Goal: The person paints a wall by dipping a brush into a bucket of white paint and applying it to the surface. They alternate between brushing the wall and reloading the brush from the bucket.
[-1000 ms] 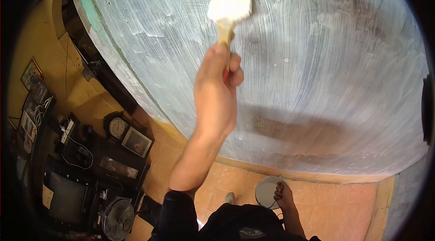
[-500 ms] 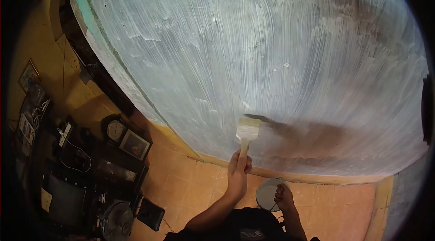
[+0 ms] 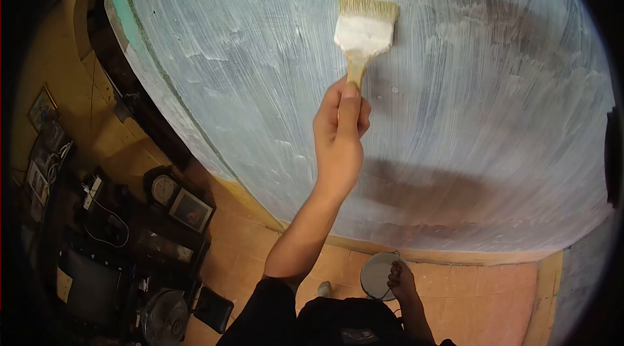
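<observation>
My left hand (image 3: 339,126) grips the wooden handle of a wide, flat paintbrush (image 3: 364,32), thumb along the handle. White paint covers the brush's ferrule area, and its pale bristles point up against the wall (image 3: 260,86). The wall carries streaky whitish strokes over a bluish-grey surface. Lower down, my right hand (image 3: 401,279) is closed around the thin wire handle of a bucket (image 3: 375,274). The bucket hangs in front of me with greyish-white contents showing.
Orange tiles make up the floor (image 3: 468,287). At the left stand a dark cabinet (image 3: 156,242) with a clock (image 3: 164,188) and a framed picture (image 3: 192,208), a television (image 3: 91,284), and a fan (image 3: 166,317). A dark arched door frame (image 3: 123,79) borders the wall.
My left hand has moved the paintbrush up the wall, from low near its base to high in view. My right hand and the bucket have shifted slightly left.
</observation>
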A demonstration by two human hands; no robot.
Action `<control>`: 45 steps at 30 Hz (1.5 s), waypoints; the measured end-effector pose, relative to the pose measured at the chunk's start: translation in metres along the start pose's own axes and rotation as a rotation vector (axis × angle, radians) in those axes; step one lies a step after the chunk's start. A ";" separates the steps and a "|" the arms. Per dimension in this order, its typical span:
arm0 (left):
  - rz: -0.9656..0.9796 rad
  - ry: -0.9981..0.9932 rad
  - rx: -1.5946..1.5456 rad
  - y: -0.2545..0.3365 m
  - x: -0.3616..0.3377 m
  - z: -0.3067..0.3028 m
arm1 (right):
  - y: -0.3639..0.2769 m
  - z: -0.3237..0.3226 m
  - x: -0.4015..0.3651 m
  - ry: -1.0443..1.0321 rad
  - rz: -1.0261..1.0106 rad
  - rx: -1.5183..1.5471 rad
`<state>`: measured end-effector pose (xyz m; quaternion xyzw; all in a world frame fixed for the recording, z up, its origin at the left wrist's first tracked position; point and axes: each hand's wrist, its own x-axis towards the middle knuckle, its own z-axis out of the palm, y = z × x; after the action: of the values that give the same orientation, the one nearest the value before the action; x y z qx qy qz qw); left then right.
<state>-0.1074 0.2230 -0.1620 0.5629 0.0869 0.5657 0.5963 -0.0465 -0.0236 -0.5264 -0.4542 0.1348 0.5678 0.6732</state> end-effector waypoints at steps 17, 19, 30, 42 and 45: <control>-0.670 0.289 0.132 -0.342 -0.291 -0.154 | -0.008 -0.026 -0.027 0.100 -0.005 -0.030; -0.765 0.275 0.206 -0.373 -0.318 -0.169 | -0.013 -0.028 -0.037 0.127 -0.006 -0.045; -1.195 0.307 0.329 -0.416 -0.436 -0.256 | -0.009 -0.015 -0.035 0.130 0.010 -0.082; -0.592 0.118 0.875 -0.230 -0.369 -0.235 | -0.005 0.034 -0.034 0.033 0.021 -0.123; -0.617 0.157 0.774 -0.189 -0.316 -0.223 | 0.000 0.054 -0.028 -0.019 -0.003 -0.141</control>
<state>-0.2722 0.1584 -0.5543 0.6467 0.4974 0.3297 0.4750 -0.0739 -0.0006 -0.4769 -0.4950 0.0875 0.5793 0.6416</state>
